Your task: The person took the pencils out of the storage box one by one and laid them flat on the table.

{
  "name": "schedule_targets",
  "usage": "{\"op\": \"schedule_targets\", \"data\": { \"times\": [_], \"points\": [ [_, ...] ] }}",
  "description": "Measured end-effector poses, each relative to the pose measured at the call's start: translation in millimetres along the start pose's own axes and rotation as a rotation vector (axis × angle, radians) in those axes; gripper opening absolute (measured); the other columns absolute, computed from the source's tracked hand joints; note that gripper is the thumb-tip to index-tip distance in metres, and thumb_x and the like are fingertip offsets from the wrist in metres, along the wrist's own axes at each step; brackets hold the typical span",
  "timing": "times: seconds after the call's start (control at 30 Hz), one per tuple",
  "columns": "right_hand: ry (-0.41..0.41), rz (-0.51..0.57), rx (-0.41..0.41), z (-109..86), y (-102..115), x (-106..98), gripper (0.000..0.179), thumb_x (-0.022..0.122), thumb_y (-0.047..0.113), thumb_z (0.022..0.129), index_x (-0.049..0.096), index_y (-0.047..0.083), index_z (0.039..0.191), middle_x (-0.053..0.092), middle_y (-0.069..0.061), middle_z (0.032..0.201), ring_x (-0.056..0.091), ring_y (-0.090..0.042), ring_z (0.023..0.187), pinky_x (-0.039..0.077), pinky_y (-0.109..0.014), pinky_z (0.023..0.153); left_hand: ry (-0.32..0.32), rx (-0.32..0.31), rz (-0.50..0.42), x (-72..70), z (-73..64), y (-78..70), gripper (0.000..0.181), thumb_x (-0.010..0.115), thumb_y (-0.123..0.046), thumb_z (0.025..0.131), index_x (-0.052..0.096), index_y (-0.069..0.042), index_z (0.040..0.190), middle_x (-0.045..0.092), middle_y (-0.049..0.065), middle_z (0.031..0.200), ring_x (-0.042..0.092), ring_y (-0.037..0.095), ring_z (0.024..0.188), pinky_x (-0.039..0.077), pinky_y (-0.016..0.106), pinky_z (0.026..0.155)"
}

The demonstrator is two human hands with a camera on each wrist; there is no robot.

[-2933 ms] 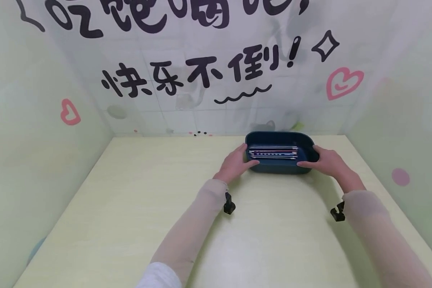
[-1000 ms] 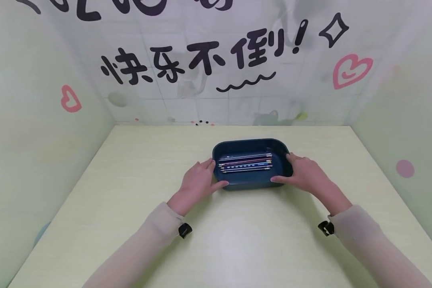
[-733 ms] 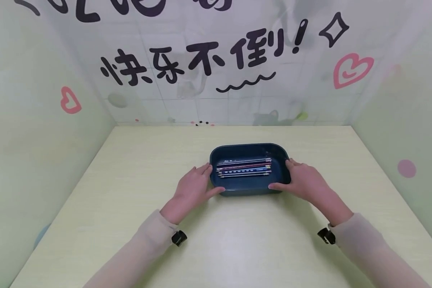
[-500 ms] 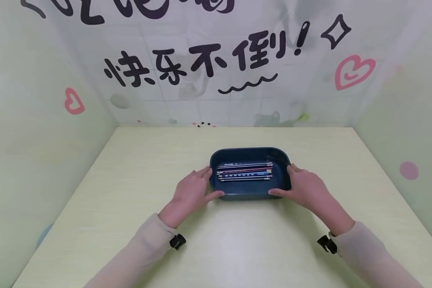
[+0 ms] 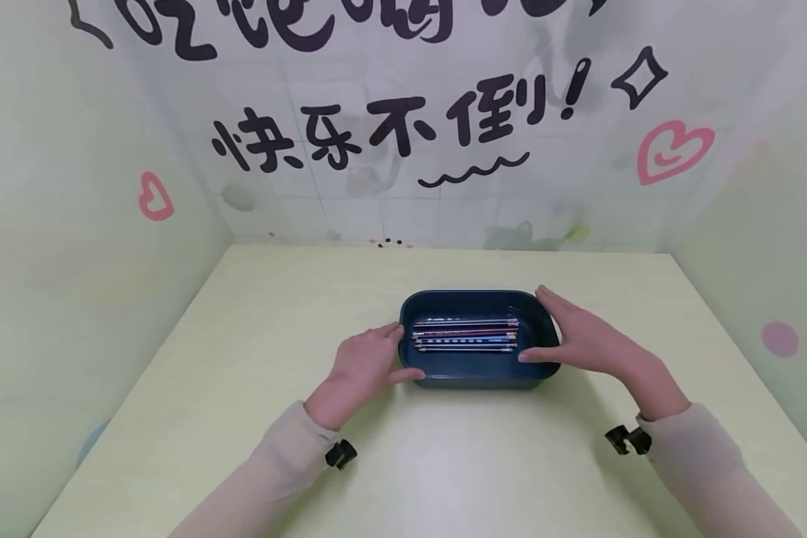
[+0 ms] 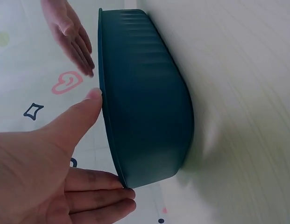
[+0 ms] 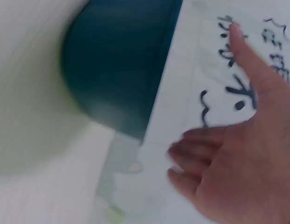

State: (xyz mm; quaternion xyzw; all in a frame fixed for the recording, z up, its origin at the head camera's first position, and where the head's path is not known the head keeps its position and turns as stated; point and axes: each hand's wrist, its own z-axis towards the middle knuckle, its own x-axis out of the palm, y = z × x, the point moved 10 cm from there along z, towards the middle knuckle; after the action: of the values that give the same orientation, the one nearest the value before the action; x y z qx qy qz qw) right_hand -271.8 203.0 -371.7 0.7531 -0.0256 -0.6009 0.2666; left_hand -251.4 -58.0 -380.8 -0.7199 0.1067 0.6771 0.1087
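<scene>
now the right hand (image 5: 595,344) has let go of the dark blue tray (image 5: 471,366); half a second ago it held the tray's right end, and at present it hangs just beside it, thumb and fingers spread and clasping nothing. the left hand (image 5: 366,366) stays at the left end, its thumb tip at the rim and its other fingers reaching out nearly straight by the corner, not wrapped around it. since the earliest view the tray has come away from the back wall (image 5: 410,213) and moved leftward, so it sits near the middle of the pale table (image 5: 444,463), long side facing the person. it is a deep, glossy tub with rounded corners, and a row of pencils (image 5: 465,335), mostly dark with one reddish, lies lengthwise on its floor
</scene>
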Motion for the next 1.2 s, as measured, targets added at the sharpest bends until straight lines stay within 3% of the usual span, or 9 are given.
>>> {"op": "schedule_targets", "data": {
  "times": [0.13,0.27,0.47,0.67,0.73,0.83,0.97,1.1,1.2],
  "points": [
    [0.058,0.152,-0.102,11.3,-7.6,9.9,0.124,0.082,0.047,0.078,-0.002,0.007,0.160,-0.003,-0.017,0.168,0.000,-0.044,0.154,0.008,-0.066,0.120,-0.013,0.000,0.004,-1.4,0.1,0.2,0.088,0.066,-0.070,0.078,0.055,-0.011,0.142,0.056,0.003,0.147,0.065,0.021,0.074,0.033,0.021,0.042],
    [0.102,0.206,-0.153,15.4,-9.7,21.7,0.132,0.087,0.042,0.073,-0.006,0.007,0.159,-0.009,-0.018,0.167,-0.007,-0.044,0.153,0.001,-0.067,0.119,-0.019,0.013,0.016,-0.7,-0.9,-1.4,0.088,0.066,-0.071,0.077,0.057,-0.010,0.140,0.057,0.004,0.145,0.067,0.022,0.079,0.034,0.021,0.042],
    [0.113,0.173,-0.185,19.2,-4.5,26.8,0.137,0.089,0.045,0.067,-0.003,-0.002,0.157,-0.005,-0.023,0.166,-0.003,-0.045,0.153,0.001,-0.065,0.120,-0.030,0.019,0.007,-2.9,0.3,-2.3,0.087,0.068,-0.069,0.076,0.059,-0.008,0.138,0.060,0.006,0.142,0.069,0.023,0.083,0.035,0.021,0.042],
    [0.127,0.149,-0.144,18.9,-4.5,29.0,0.138,0.090,0.046,0.066,-0.001,-0.003,0.157,-0.004,-0.024,0.166,-0.003,-0.047,0.152,0.005,-0.067,0.119,0.013,0.012,-0.025,-5.0,4.1,-1.0,0.084,0.072,-0.066,0.076,0.061,-0.008,0.136,0.061,0.006,0.141,0.065,0.018,0.068,0.037,0.023,0.042],
    [0.126,0.135,-0.140,19.0,-4.0,28.3,0.139,0.090,0.046,0.065,-0.001,-0.004,0.157,-0.003,-0.025,0.166,-0.002,-0.048,0.152,0.005,-0.067,0.119,0.023,0.011,-0.034,-6.9,5.9,-0.4,0.081,0.074,-0.064,0.077,0.062,-0.009,0.134,0.064,0.005,0.137,0.068,0.017,0.078,0.042,0.023,0.046],
    [0.123,0.098,-0.142,19.6,-2.4,25.5,0.139,0.090,0.049,0.064,0.002,-0.007,0.156,-0.002,-0.027,0.165,-0.001,-0.048,0.152,0.005,-0.067,0.119,0.029,0.005,-0.067,-9.5,9.1,1.8,0.074,0.076,-0.060,0.077,0.065,-0.009,0.130,0.069,0.006,0.128,0.069,0.016,0.084,0.047,0.025,0.050],
    [0.126,0.072,-0.145,19.5,-2.4,22.5,0.139,0.089,0.052,0.064,0.004,-0.009,0.155,-0.001,-0.029,0.164,0.000,-0.048,0.152,0.004,-0.067,0.119,0.018,0.004,-0.141,-13.1,13.0,5.3,0.071,0.075,-0.058,0.079,0.065,-0.008,0.130,0.071,0.009,0.123,0.067,0.018,0.077,0.047,0.027,0.050],
    [0.150,0.082,-0.133,18.6,-3.2,22.3,0.138,0.088,0.052,0.065,0.004,-0.009,0.155,0.000,-0.030,0.164,0.000,-0.051,0.151,0.004,-0.068,0.118,-0.020,0.035,-0.241,-20.1,16.8,7.2,0.075,0.072,-0.057,0.082,0.059,-0.008,0.137,0.065,0.010,0.135,0.071,0.026,0.101,0.058,0.033,0.072],
    [0.163,0.099,-0.127,18.6,-3.5,23.4,0.136,0.088,0.050,0.066,0.003,-0.008,0.156,0.000,-0.029,0.164,0.000,-0.052,0.150,0.007,-0.069,0.117,-0.057,0.080,-0.330,-25.9,20.9,7.0,0.074,0.072,-0.053,0.084,0.055,-0.010,0.141,0.060,0.008,0.142,0.063,0.027,0.123,0.054,0.040,0.097]
  ]
}}
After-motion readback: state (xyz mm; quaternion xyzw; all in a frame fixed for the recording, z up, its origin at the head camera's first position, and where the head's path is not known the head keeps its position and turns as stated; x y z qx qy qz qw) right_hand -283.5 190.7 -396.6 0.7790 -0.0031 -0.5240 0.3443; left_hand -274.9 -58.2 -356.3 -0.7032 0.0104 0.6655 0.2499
